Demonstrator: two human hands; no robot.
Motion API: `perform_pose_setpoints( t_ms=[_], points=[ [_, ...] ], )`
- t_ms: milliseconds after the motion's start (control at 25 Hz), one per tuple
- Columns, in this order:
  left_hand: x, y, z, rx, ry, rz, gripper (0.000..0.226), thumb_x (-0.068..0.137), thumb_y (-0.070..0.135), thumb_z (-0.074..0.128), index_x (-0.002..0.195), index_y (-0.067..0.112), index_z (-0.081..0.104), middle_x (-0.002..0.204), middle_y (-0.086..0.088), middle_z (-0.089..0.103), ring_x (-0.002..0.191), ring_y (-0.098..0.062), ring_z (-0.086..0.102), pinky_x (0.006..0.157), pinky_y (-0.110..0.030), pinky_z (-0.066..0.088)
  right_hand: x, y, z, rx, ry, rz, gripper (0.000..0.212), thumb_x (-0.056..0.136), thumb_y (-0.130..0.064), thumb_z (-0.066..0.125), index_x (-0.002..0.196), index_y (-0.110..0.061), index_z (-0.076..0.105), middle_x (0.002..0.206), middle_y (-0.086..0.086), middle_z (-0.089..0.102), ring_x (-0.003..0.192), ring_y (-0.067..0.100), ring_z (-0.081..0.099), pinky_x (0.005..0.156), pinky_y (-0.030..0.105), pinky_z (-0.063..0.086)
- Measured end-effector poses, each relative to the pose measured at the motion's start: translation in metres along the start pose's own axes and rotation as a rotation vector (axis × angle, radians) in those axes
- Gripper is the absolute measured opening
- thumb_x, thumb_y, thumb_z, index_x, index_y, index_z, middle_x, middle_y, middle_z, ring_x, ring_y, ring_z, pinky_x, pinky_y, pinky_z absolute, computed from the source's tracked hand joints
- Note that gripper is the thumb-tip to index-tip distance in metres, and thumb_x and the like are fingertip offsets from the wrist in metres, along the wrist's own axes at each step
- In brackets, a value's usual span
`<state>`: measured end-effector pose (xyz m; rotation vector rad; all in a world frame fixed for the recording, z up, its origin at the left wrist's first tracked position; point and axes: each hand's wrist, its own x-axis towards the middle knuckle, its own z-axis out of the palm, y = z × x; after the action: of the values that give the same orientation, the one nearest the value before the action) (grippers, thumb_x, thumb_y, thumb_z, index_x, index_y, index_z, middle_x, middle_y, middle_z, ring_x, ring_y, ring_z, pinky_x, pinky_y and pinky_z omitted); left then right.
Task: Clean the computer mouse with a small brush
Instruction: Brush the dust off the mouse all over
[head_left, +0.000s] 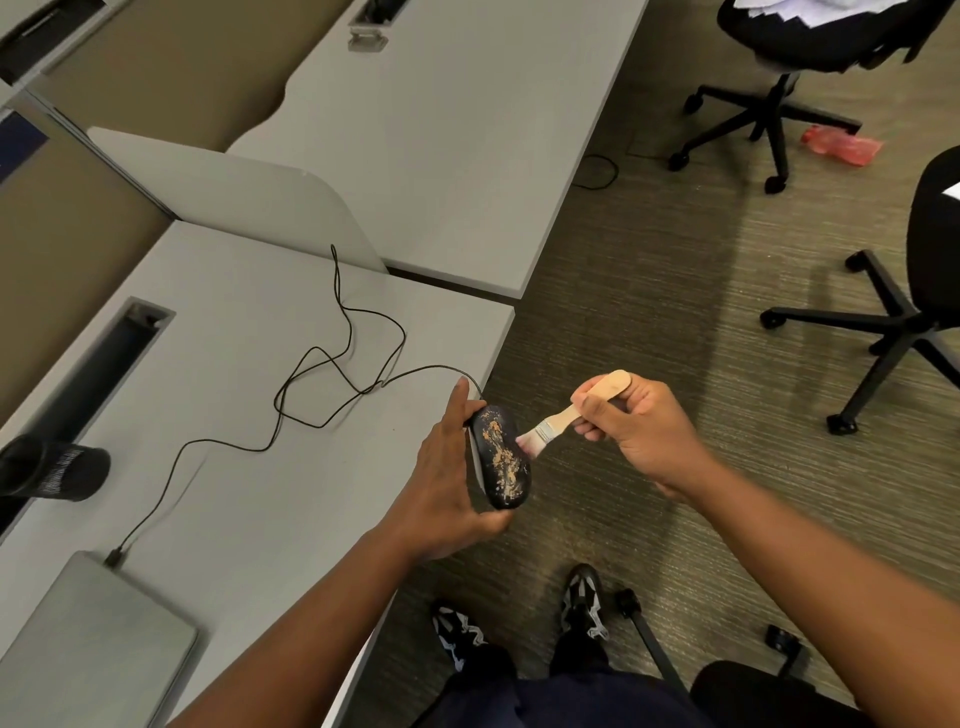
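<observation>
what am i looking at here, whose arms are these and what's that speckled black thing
This is one picture from a camera worn on a person's head, looking down at their own two bare hands; there is no machine. The left hand holds a black computer mouse just past the desk edge; the mouse is speckled with tan crumbs. The right hand grips a small wooden brush, bristles at the mouse. The mouse's cable trails across the desk to a closed grey laptop. A black cup lies there too.

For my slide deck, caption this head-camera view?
Left hand holds a crumb-speckled mouse past the desk edge while right hand brushes it.
</observation>
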<state>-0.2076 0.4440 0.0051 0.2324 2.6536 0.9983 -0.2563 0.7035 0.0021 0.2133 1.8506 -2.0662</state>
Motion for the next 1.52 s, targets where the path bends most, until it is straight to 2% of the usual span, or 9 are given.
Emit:
perform_pose_setpoints(
  t_ms=[200,360,520,680,880,1040,1280,1520],
  points=[
    [0.002,0.0,0.002,-0.01,-0.015,-0.002,0.156,0.062,0.04,0.096,0.153,0.063,-0.028,0.159,0.015,0.032,0.147,-0.018,0.039,0.117,-0.054,0.046,0.0,0.002,-0.003,-0.014,0.077,-0.052,0.007,0.096,-0.013,0.071,0.094,-0.016,0.077,0.083,0.008,0.078,0.075,0.015,0.071,0.067,0.023,0.059],
    [0.003,-0.003,0.004,-0.013,-0.027,-0.023,0.157,0.063,0.042,0.097,0.152,0.064,-0.03,0.16,0.015,0.031,0.149,-0.016,0.037,0.12,-0.049,0.041,-0.009,-0.006,0.006,0.193,-0.021,-0.021,0.008,0.087,-0.026,0.075,0.091,-0.02,0.08,0.085,0.014,0.078,0.074,0.019,0.073,0.065,0.025,0.059],
    [0.004,-0.004,0.005,-0.004,-0.036,-0.021,0.156,0.063,0.043,0.096,0.151,0.064,-0.031,0.163,0.014,0.03,0.149,-0.016,0.034,0.12,-0.045,0.037,-0.011,-0.004,0.022,0.216,-0.047,0.039,0.007,0.095,-0.018,0.072,0.093,-0.017,0.079,0.087,0.016,0.079,0.076,0.02,0.074,0.065,0.025,0.06],
    [0.004,-0.005,0.006,0.017,-0.033,-0.026,0.158,0.064,0.04,0.099,0.15,0.066,-0.031,0.165,0.011,0.029,0.15,-0.017,0.033,0.118,-0.042,0.035,-0.011,-0.001,0.03,0.171,-0.006,0.111,0.006,0.098,-0.013,0.069,0.098,-0.01,0.075,0.084,0.013,0.079,0.074,0.018,0.075,0.063,0.024,0.061],
    [0.004,-0.006,0.008,-0.012,0.006,-0.042,0.158,0.061,0.041,0.098,0.153,0.063,-0.028,0.162,0.012,0.032,0.14,-0.006,0.033,0.112,-0.036,0.035,-0.011,-0.004,0.028,0.096,0.007,0.089,0.006,0.098,-0.01,0.068,0.097,-0.008,0.074,0.082,0.013,0.079,0.07,0.016,0.074,0.061,0.022,0.059],
    [0.003,-0.006,0.008,-0.039,0.013,-0.043,0.158,0.06,0.042,0.098,0.155,0.062,-0.027,0.159,0.014,0.033,0.142,-0.009,0.036,0.111,-0.035,0.035,-0.009,-0.003,0.021,0.046,0.005,0.074,0.006,0.098,-0.009,0.068,0.098,-0.007,0.074,0.081,0.013,0.079,0.07,0.016,0.074,0.061,0.021,0.059],
    [0.005,-0.005,0.007,-0.044,0.024,-0.032,0.158,0.061,0.045,0.097,0.156,0.059,-0.028,0.16,0.011,0.036,0.146,-0.018,0.041,0.118,-0.043,0.04,-0.005,-0.002,0.01,-0.066,-0.017,0.016,0.007,0.097,-0.016,0.07,0.093,-0.017,0.076,0.082,0.011,0.079,0.072,0.015,0.074,0.064,0.022,0.059],
    [0.005,-0.002,0.004,-0.033,0.024,-0.014,0.157,0.06,0.046,0.095,0.155,0.059,-0.03,0.157,0.013,0.037,0.144,-0.016,0.042,0.118,-0.045,0.041,-0.002,0.001,-0.001,-0.178,-0.011,-0.041,0.015,0.097,-0.019,0.071,0.088,-0.028,0.077,0.082,0.004,0.08,0.075,0.012,0.075,0.067,0.022,0.059]
  ],
)
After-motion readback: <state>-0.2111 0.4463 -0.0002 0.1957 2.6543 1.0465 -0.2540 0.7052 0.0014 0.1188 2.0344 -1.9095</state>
